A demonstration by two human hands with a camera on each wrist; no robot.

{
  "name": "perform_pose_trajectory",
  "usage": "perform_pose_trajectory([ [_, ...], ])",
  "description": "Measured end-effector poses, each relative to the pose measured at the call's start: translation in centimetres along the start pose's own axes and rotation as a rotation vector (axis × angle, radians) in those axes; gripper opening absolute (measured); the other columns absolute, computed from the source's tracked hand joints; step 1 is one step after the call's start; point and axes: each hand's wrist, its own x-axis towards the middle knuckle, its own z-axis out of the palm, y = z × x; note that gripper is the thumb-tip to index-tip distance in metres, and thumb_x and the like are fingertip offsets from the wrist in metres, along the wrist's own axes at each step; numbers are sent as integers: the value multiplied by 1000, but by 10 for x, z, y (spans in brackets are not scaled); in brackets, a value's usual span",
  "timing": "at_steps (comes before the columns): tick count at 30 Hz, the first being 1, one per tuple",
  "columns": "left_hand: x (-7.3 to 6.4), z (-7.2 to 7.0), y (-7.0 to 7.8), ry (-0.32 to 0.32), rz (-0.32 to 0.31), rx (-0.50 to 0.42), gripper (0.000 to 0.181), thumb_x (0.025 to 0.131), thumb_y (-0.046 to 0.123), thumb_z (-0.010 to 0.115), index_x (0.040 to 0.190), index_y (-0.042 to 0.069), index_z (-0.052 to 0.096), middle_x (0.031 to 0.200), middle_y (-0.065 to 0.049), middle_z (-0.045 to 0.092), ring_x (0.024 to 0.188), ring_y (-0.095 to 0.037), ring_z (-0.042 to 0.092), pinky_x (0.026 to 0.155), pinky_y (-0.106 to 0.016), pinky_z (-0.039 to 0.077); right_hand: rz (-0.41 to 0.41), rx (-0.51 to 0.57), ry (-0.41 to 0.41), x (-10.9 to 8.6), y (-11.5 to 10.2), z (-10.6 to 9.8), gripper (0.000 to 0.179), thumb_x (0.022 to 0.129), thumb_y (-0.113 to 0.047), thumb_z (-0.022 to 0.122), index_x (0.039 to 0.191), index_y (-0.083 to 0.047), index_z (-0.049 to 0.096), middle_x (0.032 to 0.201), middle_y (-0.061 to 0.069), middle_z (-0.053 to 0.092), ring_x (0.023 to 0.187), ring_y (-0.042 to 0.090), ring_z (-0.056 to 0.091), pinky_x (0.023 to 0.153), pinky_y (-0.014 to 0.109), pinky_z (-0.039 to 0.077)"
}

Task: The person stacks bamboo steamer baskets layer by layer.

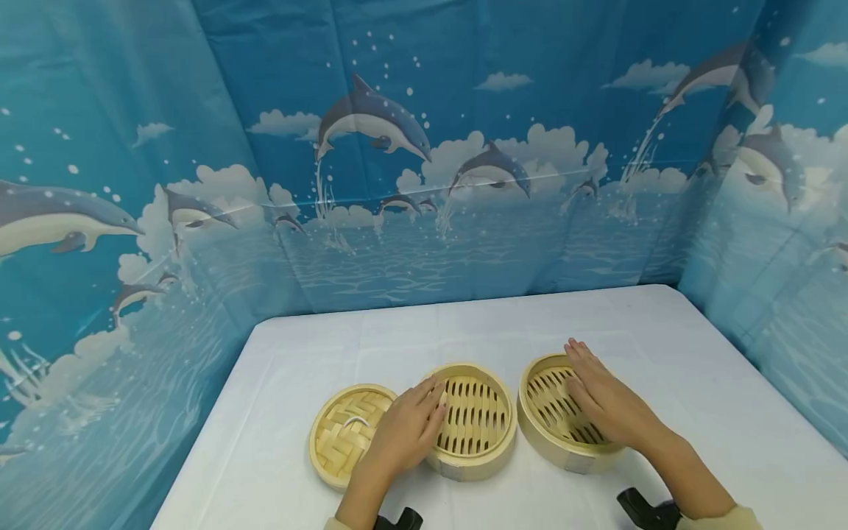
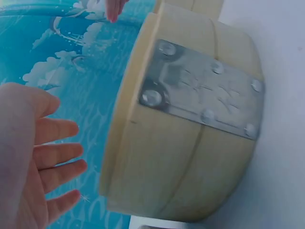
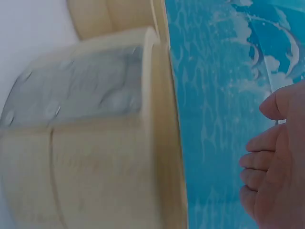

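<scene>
"Blue dolphin cloth [image 1: 450, 44] hung behind a white tabletop [image 1: 291, 361]. Taking the middle basket [image 1: 483, 466] as our mark, what lay left of it?"

"Woven lid [image 1: 339, 445], pale loop handle [image 1: 355, 421] on top. Over the stretch between lid and middle basket hung the left hand [image 1: 407, 430], fingers nearly straight, grip wide and holding nothing. Its wrist view showed the fingertips apart from a basket's rim."

"And to the right?"

"Just right of the middle basket stood a second basket [image 1: 553, 450], also slatted; I couldn't tell whether their walls touched. Above its right side was the right hand [image 1: 606, 397], grip wide too, with nothing in it."

"Which step was that?"

"Poised above the baskets, I'd judge, with neither gripped. A lift would have called for lowering the fingers round a rim and pinching the wall."

"Room to move?"

"Left of the middle basket, past the lid, plain white ran to the left edge. Behind it, a broad stretch reached the far edge. Its right side was tightest, rim near rim; farther right, past the second basket, space opened again, crossed by the right forearm [image 1: 685, 464]."
</scene>
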Motion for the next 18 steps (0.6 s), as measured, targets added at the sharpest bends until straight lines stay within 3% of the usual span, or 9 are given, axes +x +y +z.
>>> perform_pose_trajectory([
  [3, -6, 3, -4, 37, 25, -32, 41, 100, 29, 35, 130, 6, 53, 137, -9, 44, 122, -22, 44, 98, -41, 38, 32, 26, 8, -9, 11, -3, 56, 102, -27, 33, 143, 8, 16, 148, 24, 14, 137, 33, 6, 111, 32, 2],
  [8, -13, 6, -7, 51, 5, -107, 40, 100, 29, 38, 127, 7, 56, 134, -8, 47, 120, -23, 46, 98, -41, 39, 119, 99, 1, -21, 28, -6, 59, 102, -29, 30, 145, 4, 7, 148, 26, 9, 136, 38, 4, 110, 47, 4],
  [14, -18, 9, -10, 26, -33, -222, 38, 98, 29, 44, 127, 8, 57, 131, -7, 51, 120, -23, 47, 98, -41, 39, 190, 338, 28, -34, 50, -9, 64, 101, -26, 36, 146, -4, -5, 146, 31, 7, 132, 47, 3, 98, 69, 10],
  [17, -19, 10, -10, 19, -43, -264, 37, 98, 29, 45, 125, 8, 58, 130, -7, 51, 119, -23, 47, 98, -42, 39, 227, 462, 12, -40, 62, -9, 66, 101, -25, 37, 146, -6, -8, 146, 30, 5, 132, 45, -3, 97, 69, 8],
  [18, -19, 10, -10, 17, -44, -269, 37, 98, 30, 46, 125, 8, 59, 130, -6, 51, 120, -23, 47, 98, -42, 39, 233, 492, 8, -42, 66, -9, 66, 101, -25, 37, 146, -5, -7, 147, 30, 5, 133, 43, -3, 104, 60, 10],
])
